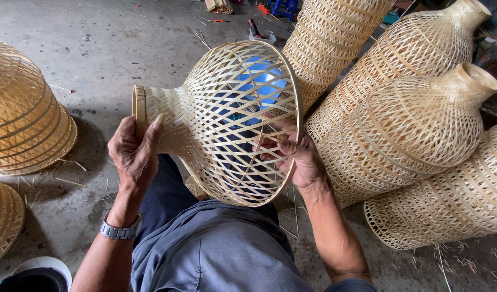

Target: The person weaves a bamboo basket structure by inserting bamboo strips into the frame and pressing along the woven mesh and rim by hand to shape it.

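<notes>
A woven bamboo lampshade (216,113), bell-shaped with a narrow neck, lies sideways across my lap. My left hand (134,151) grips its narrow neck near the small ring end, thumb up against the weave. My right hand (297,157) holds the wide open rim, fingers reaching inside among the strips and pinching a thin bamboo strip. A blue object (262,81) shows through the lattice. A metal watch (118,231) sits on my left wrist.
Stacks of finished woven shades (416,124) lie on their sides at the right. Dome-shaped woven shades (21,119) sit on the concrete floor (97,48) at left. A white and black round container (40,273) is at bottom left. Bamboo scraps litter the floor.
</notes>
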